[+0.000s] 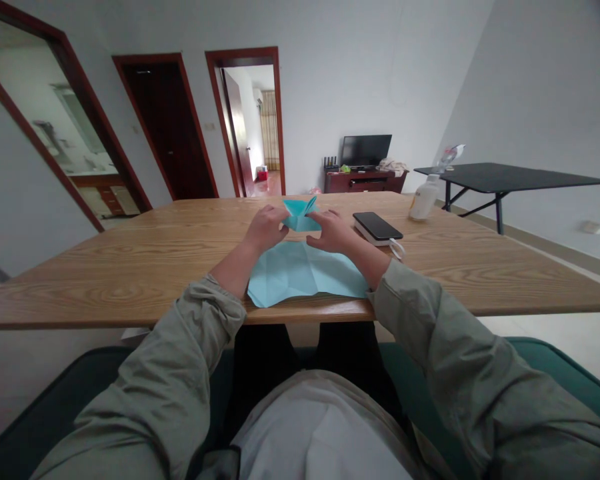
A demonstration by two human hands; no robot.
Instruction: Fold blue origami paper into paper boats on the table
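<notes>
origami piece (300, 217) at 12 o'clock, our left hand (266, 229) and right hand (333, 231) pinching it with fingers together, looks mid-fold, next calls for a firm crease.

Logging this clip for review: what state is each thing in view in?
Left hand, gripping the folded blue paper
Right hand, gripping the same paper
Folded blue paper, held up, partly folded
Creased blue sheet, lying flat on the table
Phone, screen dark, lying on a white box
Plastic bottle, upright
Dark door, shut
TV, screen dark
</notes>
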